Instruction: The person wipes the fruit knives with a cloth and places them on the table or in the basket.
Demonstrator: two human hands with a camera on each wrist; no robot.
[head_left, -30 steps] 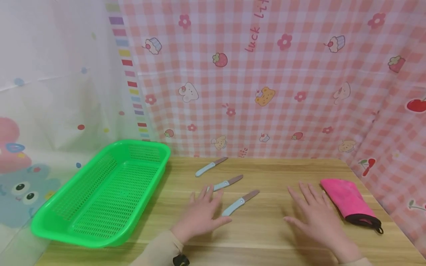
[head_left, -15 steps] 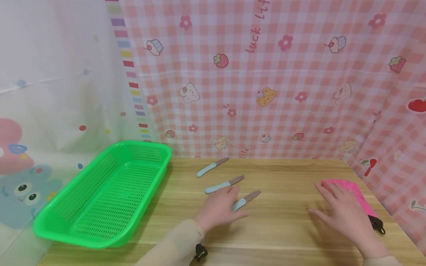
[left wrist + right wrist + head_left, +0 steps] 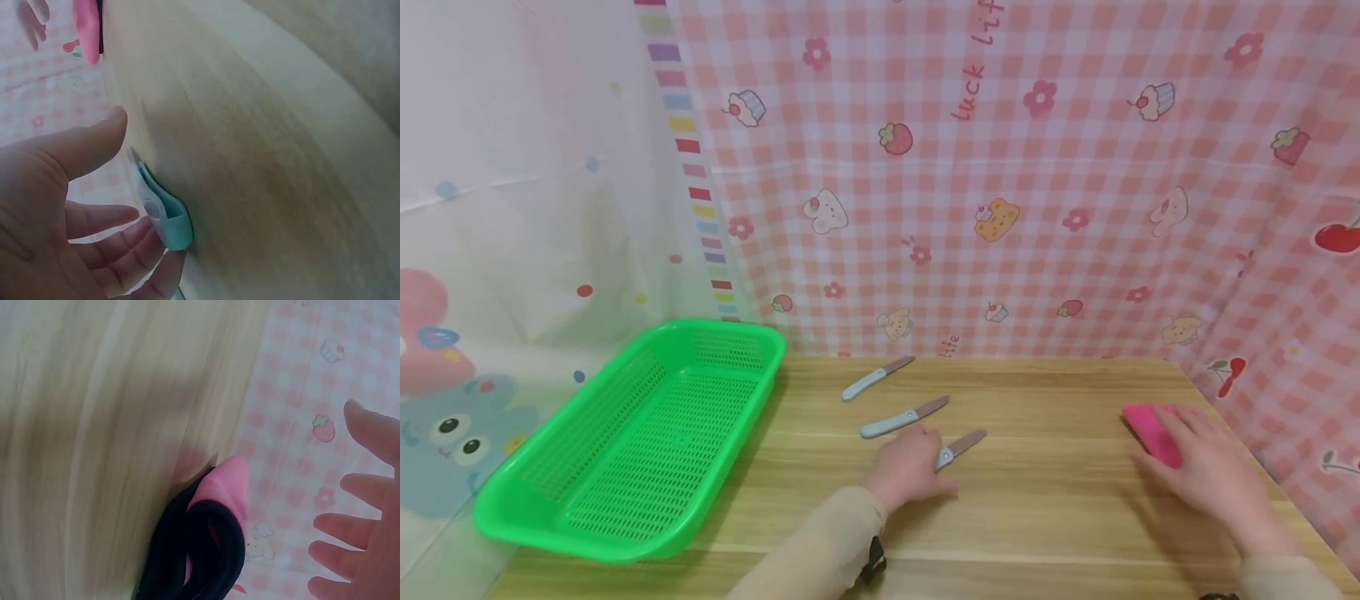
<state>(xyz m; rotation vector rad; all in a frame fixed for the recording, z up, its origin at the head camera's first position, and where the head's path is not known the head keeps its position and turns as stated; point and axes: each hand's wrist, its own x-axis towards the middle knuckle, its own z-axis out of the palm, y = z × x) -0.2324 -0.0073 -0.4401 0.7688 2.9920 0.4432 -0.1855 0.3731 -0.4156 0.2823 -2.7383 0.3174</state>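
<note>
Three folding knives with pale blue handles and brownish blades lie on the table: the far knife [image 3: 877, 378], the middle knife [image 3: 904, 417] and the near knife [image 3: 961, 447]. My left hand [image 3: 910, 468] is at the near knife and covers most of its handle in the head view. In the left wrist view, the fingers reach the far side of that handle [image 3: 176, 228], while the thumb stays apart from it. My right hand [image 3: 1217, 475] hovers over a pink fabric pouch [image 3: 1150, 429] with a black-edged mouth [image 3: 215, 550]. Its fingers are spread, apart from the pouch in the right wrist view.
A green perforated plastic basket [image 3: 752, 408] stands on the left of the wooden table [image 3: 1037, 533]. Pink checked cloth [image 3: 1037, 158] hangs behind and on the right, and a pale printed cloth [image 3: 535, 233] on the left.
My left hand has moved right to the near knife, uncovering the middle knife's handle. The right hand has moved right over the pink pouch. The knives and basket stay put.
</note>
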